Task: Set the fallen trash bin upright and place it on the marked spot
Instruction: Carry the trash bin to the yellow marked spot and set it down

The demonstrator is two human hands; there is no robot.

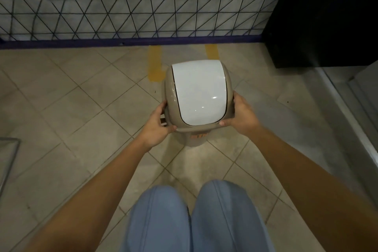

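Observation:
A small beige trash bin (pixel 196 139) with a white swing lid (pixel 199 96) stands upright in front of me, seen from above. My left hand (pixel 158 124) grips the lid rim on the left side and my right hand (pixel 240 115) grips it on the right. Two yellow tape strips (pixel 156 63) on the tiled floor lie just beyond the bin, near the wall; the bin hides their near ends. Whether the bin rests on the floor or is lifted is unclear.
A wall (pixel 143 6) with a black triangle pattern and a dark baseboard runs across the back. A black cabinet (pixel 319 16) stands at the right, with a metal rail (pixel 347 108) below it. My knees in blue trousers (pixel 194 221) are at the bottom.

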